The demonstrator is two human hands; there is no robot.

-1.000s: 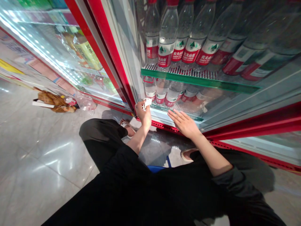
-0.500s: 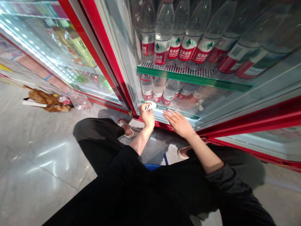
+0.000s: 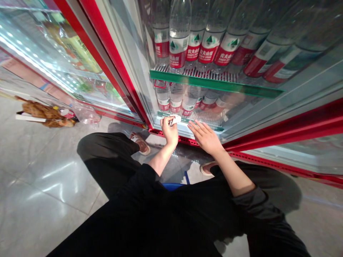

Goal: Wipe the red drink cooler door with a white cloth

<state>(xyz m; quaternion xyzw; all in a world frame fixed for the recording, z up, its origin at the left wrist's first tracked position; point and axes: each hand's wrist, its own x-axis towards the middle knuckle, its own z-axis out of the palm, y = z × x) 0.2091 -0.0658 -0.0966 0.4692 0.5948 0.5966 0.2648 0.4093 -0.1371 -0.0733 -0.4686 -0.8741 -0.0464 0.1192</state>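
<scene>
My left hand (image 3: pixel 169 132) is closed round a small white object (image 3: pixel 175 120), whose exact kind I cannot make out. It is at the lower left of the fridge's glass front, beside the green strip of the bottom shelf. My right hand (image 3: pixel 205 137) is to the right of it, fingers stretched out and flat, with nothing in it. Its fingertips are near the lower part of the glass; whether they touch it I cannot tell. Behind the glass, water bottles (image 3: pixel 178 53) with red and white labels stand on a green-edged shelf (image 3: pixel 214 84), with more bottles (image 3: pixel 189 101) below.
Red frames (image 3: pixel 112 59) border the fridge. On the left is another lit fridge with drink bottles (image 3: pixel 73 43). A brown bundle (image 3: pixel 40 112) and clear plastic (image 3: pixel 85 113) lie on the tiled floor (image 3: pixel 50 178). Between my legs is something blue (image 3: pixel 173 186).
My left hand has shifted slightly right with the white object, which is now turned a little. My right hand stays flat and nearly in place. The view has moved slightly, sliding the fridge leftward.
</scene>
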